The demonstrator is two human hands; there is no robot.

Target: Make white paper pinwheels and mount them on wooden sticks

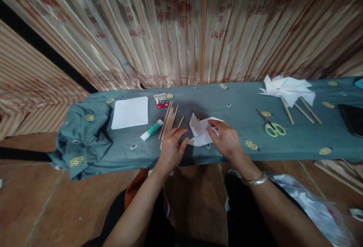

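A white paper pinwheel (200, 128), loose from any stick, lies partly folded near the front of the cloth-covered bench. My right hand (227, 138) is at its right side, with the thumb and fingers closed on the paper. To the left of the paper, my left hand (171, 147) is held with thumb and fingers apart and nothing in it. It covers the lower ends of several wooden sticks (169, 120). A green and white glue stick (152, 130) lies to the left of them. Behind is an open small red box (161, 101) of metal pins.
A stack of white paper squares (130, 113) is on the left. Scissors with light green handles (274, 129) lie to the right. Farther right are several pinwheels on sticks (287, 88) and a dark phone (351, 118). A pleated curtain (181, 31) hangs behind the bench (235, 103).
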